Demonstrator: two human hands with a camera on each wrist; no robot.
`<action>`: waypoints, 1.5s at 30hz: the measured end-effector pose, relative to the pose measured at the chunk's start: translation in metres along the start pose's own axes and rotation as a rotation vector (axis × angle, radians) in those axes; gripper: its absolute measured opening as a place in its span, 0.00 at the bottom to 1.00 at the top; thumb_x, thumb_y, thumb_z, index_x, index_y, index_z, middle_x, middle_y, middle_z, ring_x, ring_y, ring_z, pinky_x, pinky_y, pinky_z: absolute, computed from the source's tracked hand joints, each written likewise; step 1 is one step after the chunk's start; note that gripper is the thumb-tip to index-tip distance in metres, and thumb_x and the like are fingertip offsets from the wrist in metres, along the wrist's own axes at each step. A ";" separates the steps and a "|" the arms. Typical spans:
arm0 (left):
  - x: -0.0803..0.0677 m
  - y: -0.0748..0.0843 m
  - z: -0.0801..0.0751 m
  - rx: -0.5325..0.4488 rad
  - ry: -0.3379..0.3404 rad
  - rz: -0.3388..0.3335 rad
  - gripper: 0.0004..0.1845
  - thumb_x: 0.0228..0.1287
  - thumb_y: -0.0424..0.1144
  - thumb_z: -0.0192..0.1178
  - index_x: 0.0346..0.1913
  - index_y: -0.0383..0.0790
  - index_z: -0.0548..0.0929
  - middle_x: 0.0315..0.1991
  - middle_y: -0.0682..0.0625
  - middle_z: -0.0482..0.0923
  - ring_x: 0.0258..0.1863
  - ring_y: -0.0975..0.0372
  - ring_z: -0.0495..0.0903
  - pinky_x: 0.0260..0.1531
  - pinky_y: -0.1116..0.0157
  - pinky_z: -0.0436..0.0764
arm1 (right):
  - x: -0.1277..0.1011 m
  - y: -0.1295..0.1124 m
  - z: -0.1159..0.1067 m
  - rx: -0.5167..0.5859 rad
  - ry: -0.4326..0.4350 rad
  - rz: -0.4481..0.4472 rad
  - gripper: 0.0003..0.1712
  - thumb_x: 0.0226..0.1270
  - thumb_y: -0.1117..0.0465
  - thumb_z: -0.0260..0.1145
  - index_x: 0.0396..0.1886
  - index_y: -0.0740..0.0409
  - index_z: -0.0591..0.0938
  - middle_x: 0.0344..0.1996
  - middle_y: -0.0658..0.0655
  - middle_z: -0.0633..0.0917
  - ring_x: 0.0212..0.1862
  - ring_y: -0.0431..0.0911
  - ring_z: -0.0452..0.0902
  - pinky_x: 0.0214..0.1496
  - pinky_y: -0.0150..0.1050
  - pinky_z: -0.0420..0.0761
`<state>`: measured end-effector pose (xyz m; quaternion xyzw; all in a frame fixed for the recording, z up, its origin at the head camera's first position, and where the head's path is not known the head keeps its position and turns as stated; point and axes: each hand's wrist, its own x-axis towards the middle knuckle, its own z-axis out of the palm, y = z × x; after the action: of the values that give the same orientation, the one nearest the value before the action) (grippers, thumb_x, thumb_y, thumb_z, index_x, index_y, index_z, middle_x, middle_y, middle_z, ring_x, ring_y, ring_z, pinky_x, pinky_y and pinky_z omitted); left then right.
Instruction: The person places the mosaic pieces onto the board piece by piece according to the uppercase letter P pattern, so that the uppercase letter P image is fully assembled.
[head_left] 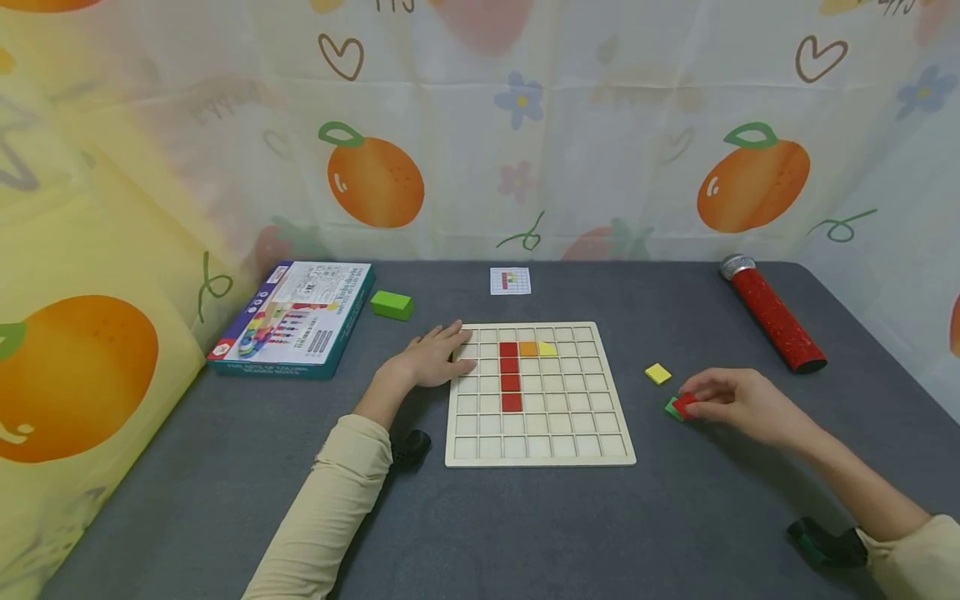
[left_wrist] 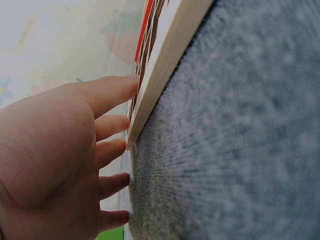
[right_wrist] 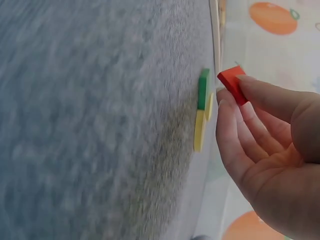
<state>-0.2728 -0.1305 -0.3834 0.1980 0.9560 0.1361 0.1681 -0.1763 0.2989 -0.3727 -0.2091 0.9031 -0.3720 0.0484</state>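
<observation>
A pale wooden grid board (head_left: 540, 462) lies on the table. Several red tiles (head_left: 511, 382) form a column in it, with an orange tile (head_left: 528, 349) and a yellow tile (head_left: 548, 349) extending right from the top one. My left hand (head_left: 429, 358) rests at the board's upper left edge, fingers extended, thumb on the rim. To the right of the board, my right hand (head_left: 738, 404) pinches a red tile (right_wrist: 233, 85) between thumb and fingers. Just beneath that tile is a green tile (head_left: 671, 411), and a loose yellow tile (head_left: 657, 373) lies farther back.
A small card with a coloured grid pattern (head_left: 510, 281) lies behind the board. At the back left are a boxed game (head_left: 300, 321) and a green block (head_left: 392, 305). A red microphone (head_left: 776, 317) lies at the back right. A printed curtain (head_left: 465, 100) hangs behind the table.
</observation>
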 end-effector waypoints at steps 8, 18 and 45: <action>0.001 0.000 -0.001 0.001 -0.003 0.008 0.36 0.73 0.55 0.46 0.76 0.44 0.52 0.76 0.45 0.40 0.73 0.46 0.39 0.66 0.43 0.44 | 0.011 -0.006 0.008 0.181 -0.059 0.131 0.17 0.62 0.62 0.69 0.47 0.69 0.80 0.35 0.58 0.84 0.34 0.46 0.82 0.36 0.38 0.83; 0.000 0.000 -0.002 0.010 -0.006 0.008 0.35 0.73 0.55 0.46 0.76 0.43 0.52 0.76 0.45 0.40 0.73 0.46 0.40 0.66 0.43 0.44 | 0.025 -0.013 0.022 0.343 -0.121 0.249 0.29 0.62 0.58 0.70 0.55 0.74 0.74 0.38 0.60 0.85 0.37 0.46 0.82 0.40 0.39 0.82; -0.003 0.001 -0.002 -0.004 -0.007 0.009 0.35 0.73 0.55 0.46 0.76 0.44 0.52 0.76 0.45 0.40 0.73 0.46 0.40 0.66 0.43 0.44 | 0.066 -0.044 0.059 0.508 -0.206 0.256 0.22 0.59 0.62 0.71 0.49 0.73 0.78 0.34 0.59 0.85 0.34 0.45 0.81 0.38 0.40 0.82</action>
<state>-0.2708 -0.1313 -0.3810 0.2023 0.9543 0.1382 0.1711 -0.2066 0.2054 -0.3796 -0.1113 0.7906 -0.5536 0.2369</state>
